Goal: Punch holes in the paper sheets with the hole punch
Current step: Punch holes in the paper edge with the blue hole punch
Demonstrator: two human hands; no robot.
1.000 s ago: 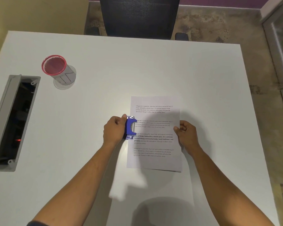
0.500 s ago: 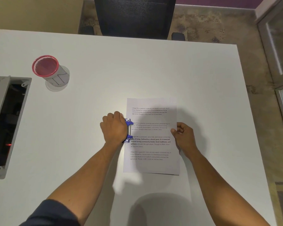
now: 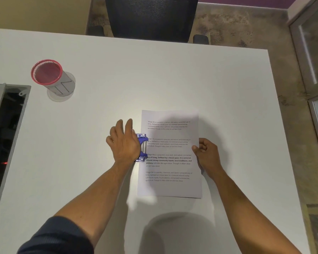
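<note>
Pressing being done: left hand [image 3: 124, 142], fingers spread, flat on hole punch [image 3: 142, 147] at paper sheets' [image 3: 170, 154] nine-o'clock edge; right hand [image 3: 206, 154] pinching three-o'clock edge. Next judged: firm downward push, sheets being kept steady.

White rectangular table [image 3: 173, 74] bears a printed white paper sheet [image 3: 170, 187], lying flat. Blue metal hole punch [image 3: 142, 146] sits over the sheet's left edge, mid-length. Left hand [image 3: 124, 143] rests palm-down on the punch, fingers extended. Right hand [image 3: 206, 154] pinches the sheet's right edge, fingers curled. Red-rimmed mesh pen cup [image 3: 50, 77] stands far left, well apart. Grey open cable tray [image 3: 6, 140] is recessed at left edge. Dark mesh office chair [image 3: 152, 17] stands beyond the table.
</note>
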